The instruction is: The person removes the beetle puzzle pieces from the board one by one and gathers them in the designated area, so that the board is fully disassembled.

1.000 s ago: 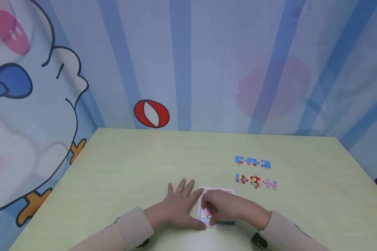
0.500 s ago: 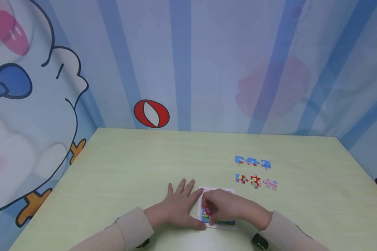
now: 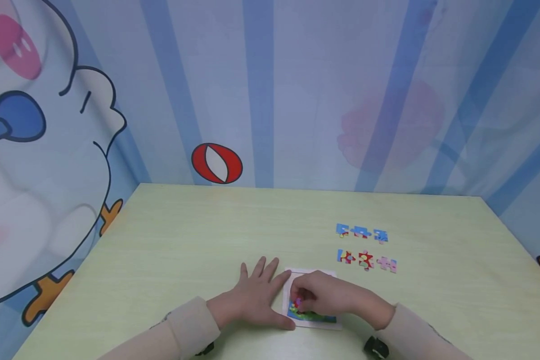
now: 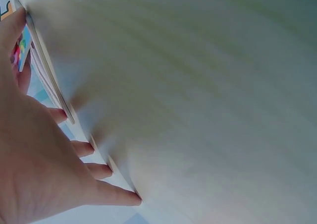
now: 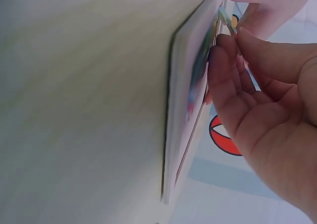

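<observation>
A small puzzle tray with a white border lies flat near the table's front, green and blue picture showing along its lower part. My left hand is spread beside it, thumb and index finger at its left edge; the other fingertips rest on the table in the left wrist view. Over the tray, my right hand pinches a colourful puzzle piece between thumb and fingers. The piece is tilted, close over the tray's left part. My right hand hides much of the tray's upper and right area.
Behind the tray to the right lie two rows of loose puzzle pieces: blue ones at the back, red and pink ones nearer. The pale table ends at a cartoon-printed blue curtain.
The puzzle piece in my right hand has turned and tilted, and the thumb has moved up, uncovering more of the tray's lower picture. My left hand keeps its place.
</observation>
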### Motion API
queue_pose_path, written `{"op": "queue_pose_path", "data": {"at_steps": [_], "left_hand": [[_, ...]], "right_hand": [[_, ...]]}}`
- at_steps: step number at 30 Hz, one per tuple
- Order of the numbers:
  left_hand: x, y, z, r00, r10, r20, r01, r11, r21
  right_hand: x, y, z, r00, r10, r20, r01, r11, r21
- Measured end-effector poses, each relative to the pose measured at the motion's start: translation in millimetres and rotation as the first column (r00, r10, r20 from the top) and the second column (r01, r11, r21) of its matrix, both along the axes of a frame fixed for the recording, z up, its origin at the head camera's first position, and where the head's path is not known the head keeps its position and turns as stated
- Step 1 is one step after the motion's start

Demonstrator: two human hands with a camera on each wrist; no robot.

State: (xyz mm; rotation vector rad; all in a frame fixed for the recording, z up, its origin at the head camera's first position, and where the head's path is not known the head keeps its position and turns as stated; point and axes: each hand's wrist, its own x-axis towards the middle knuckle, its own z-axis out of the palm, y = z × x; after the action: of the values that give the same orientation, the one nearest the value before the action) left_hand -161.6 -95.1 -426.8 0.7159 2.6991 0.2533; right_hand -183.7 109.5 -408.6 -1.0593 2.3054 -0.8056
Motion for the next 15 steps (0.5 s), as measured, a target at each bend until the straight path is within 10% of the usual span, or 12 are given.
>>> {"op": "queue_pose_path", "data": {"at_steps": [15], "left_hand": [[0.4,0.6,0.1,1.000,0.009,0.003,-0.009,1.000,0.007]], "right_hand": [[-2.9,31,12.9,0.997,-0.072,0.038,0.073,0.996,-0.045]]}}
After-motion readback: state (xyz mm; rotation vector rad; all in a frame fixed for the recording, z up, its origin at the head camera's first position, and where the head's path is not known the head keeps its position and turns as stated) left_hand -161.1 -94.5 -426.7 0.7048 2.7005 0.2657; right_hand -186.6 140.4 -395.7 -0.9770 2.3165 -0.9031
